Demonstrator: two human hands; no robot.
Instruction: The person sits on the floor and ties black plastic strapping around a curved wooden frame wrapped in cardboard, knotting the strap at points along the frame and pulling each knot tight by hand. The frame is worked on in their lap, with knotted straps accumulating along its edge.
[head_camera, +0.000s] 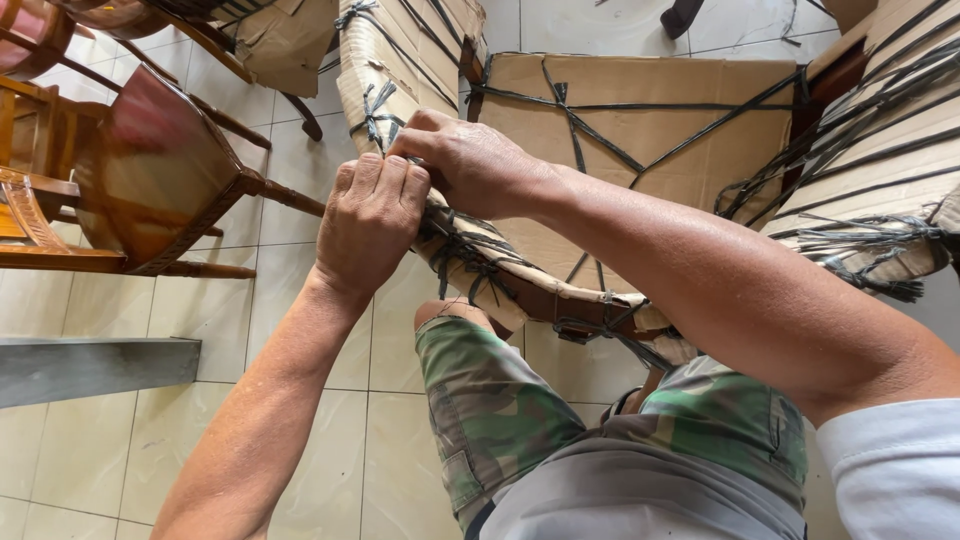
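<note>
A pale tiled floor (330, 450) carries everything here, and on it, tipped toward the person's knees, stands a chair frame wrapped in brown cardboard (640, 130), the biggest thing in view. Its cardboard panel is already crossed and cinched by black plastic strapping (575, 130), and the arm nearest the person is sheathed in cardboard too, so most of the wrapping looks done; what seems left is the tie on that arm and perhaps trimming the loose strap ends, though the far side is out of view. To the right another wrapped piece (880, 130) shows many straps and a frayed bundle of ends. To the left bare wooden chairs (150, 170) stand unwrapped, near a grey ledge (90, 365). The wrapped arm (400, 80) is where both hands meet: the left hand (370, 220) is closed in a fist on the arm's lower edge, knuckles up, and the right hand (470, 160) is pinched shut on a knot of strap (380, 115) just above it, the two hands touching. Whether a tool is inside either fist cannot be told.
</note>
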